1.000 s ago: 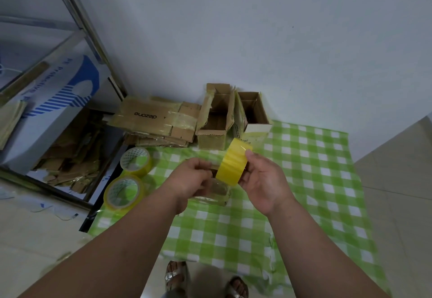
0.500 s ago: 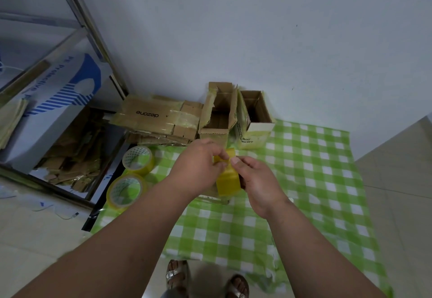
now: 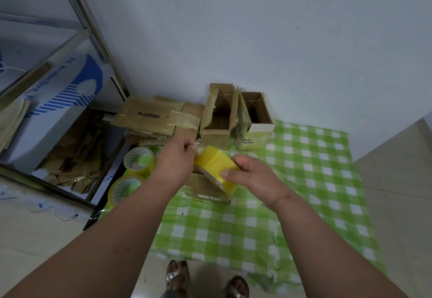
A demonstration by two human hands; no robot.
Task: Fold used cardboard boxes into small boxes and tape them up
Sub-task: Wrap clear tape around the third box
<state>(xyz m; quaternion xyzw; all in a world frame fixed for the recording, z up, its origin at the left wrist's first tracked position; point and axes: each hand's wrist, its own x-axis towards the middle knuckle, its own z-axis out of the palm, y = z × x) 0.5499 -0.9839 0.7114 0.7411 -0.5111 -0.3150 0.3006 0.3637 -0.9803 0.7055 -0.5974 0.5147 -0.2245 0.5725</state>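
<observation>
My right hand [image 3: 251, 176] grips a yellow tape roll [image 3: 214, 164] above the green checked cloth [image 3: 304, 180]. My left hand [image 3: 177, 159] pinches the tape's loose end [image 3: 198, 143] at the roll's upper left. A small brown cardboard box [image 3: 203, 189] lies on the cloth right under the roll, partly hidden by my hands. Two open small boxes, a brown one [image 3: 218, 119] and a white-green one [image 3: 254, 124], stand at the wall behind. A pile of flattened cardboard [image 3: 154, 117] marked "dezone" lies left of them.
Two more yellow tape rolls [image 3: 139, 158] [image 3: 125, 187] lie at the cloth's left edge. A metal-framed shelf [image 3: 93, 31] at the left holds a blue-and-white box [image 3: 58, 101] and cardboard scraps [image 3: 67, 157]. My sandalled feet [image 3: 177, 276] stand at the cloth's near edge. Tiled floor [image 3: 397, 192] lies to the right.
The roll has turned from upright to tilted and lowered over the small box. My left hand moved from under the roll to its upper left and now pinches the tape end.
</observation>
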